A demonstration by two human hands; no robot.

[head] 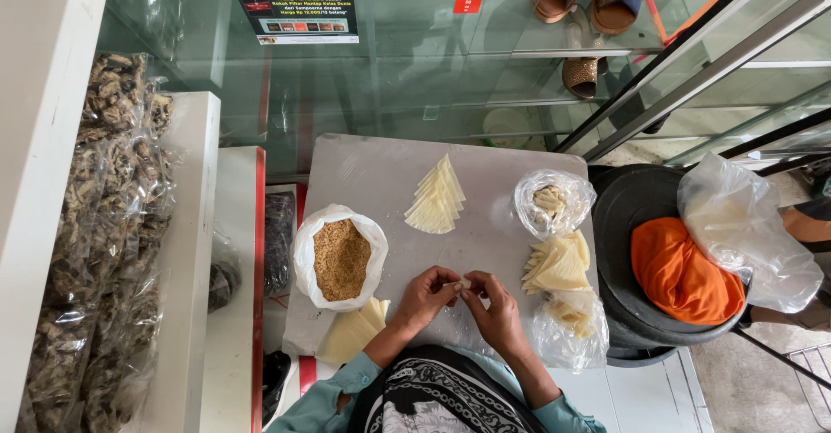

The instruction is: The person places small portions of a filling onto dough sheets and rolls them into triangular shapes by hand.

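My left hand (426, 294) and my right hand (495, 305) meet over the near edge of a grey board (363, 173), both pinching one small pale pastry wrapper (464, 284) between the fingertips. A white bag of brown crumbly filling (340, 259) stands open just left of my left hand. A fan of pale triangular wrappers (437, 199) lies on the board's far middle. Another stack of wrappers (559, 262) sits right of my right hand, and a third stack (353, 330) lies under my left forearm.
A clear bag with pale pieces (551, 201) stands at the board's right. A black round tub (632, 216) holds an orange cloth (681, 270) and a clear plastic bag (744, 225). Bags of dark dried goods (104, 242) line the left shelf. A glass cabinet (415, 69) stands behind.
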